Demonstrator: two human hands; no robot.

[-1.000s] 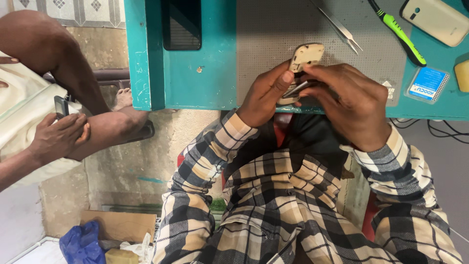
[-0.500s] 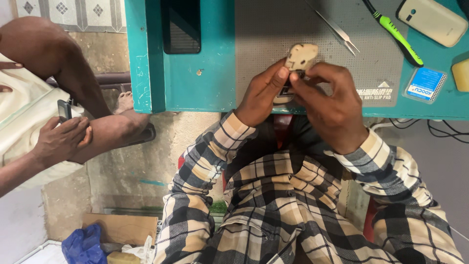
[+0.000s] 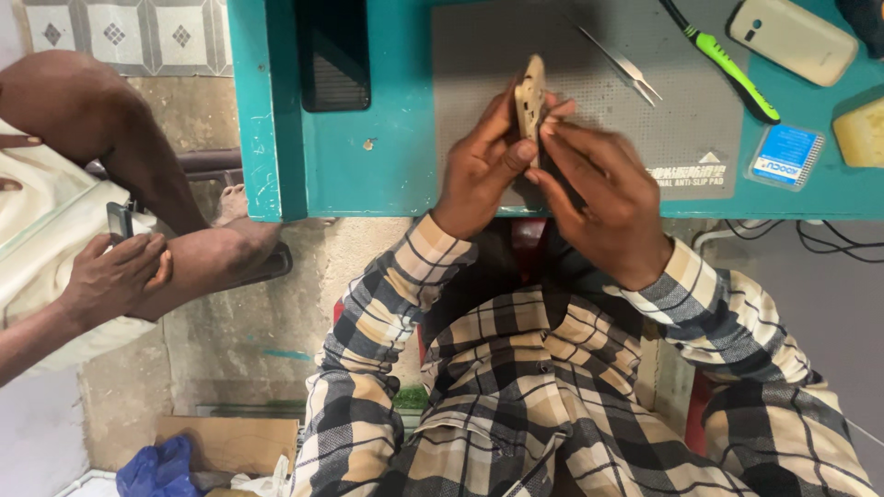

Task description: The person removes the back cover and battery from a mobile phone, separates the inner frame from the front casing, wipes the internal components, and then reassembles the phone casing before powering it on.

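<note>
My left hand (image 3: pixel 483 166) and my right hand (image 3: pixel 603 198) both grip a small beige phone shell (image 3: pixel 530 97), held on edge above the grey anti-slip mat (image 3: pixel 599 110) on the teal table (image 3: pixel 396 166). The left thumb and fingers clasp its lower side. The right fingertips press against its right face. Part of the shell is hidden behind my fingers.
A black phone (image 3: pixel 332 51) lies at the table's left. Metal tweezers (image 3: pixel 622 63), a green-handled tool (image 3: pixel 732 69), a beige phone (image 3: pixel 792 39), a blue card (image 3: pixel 783 155) and a yellow block (image 3: pixel 861 133) lie to the right. Another person's hand (image 3: pixel 115 276) and legs are at the left.
Both hands have moved up over the mat, and the phone shell has turned from flat-facing to edge-on. The person at the left has barely shifted.
</note>
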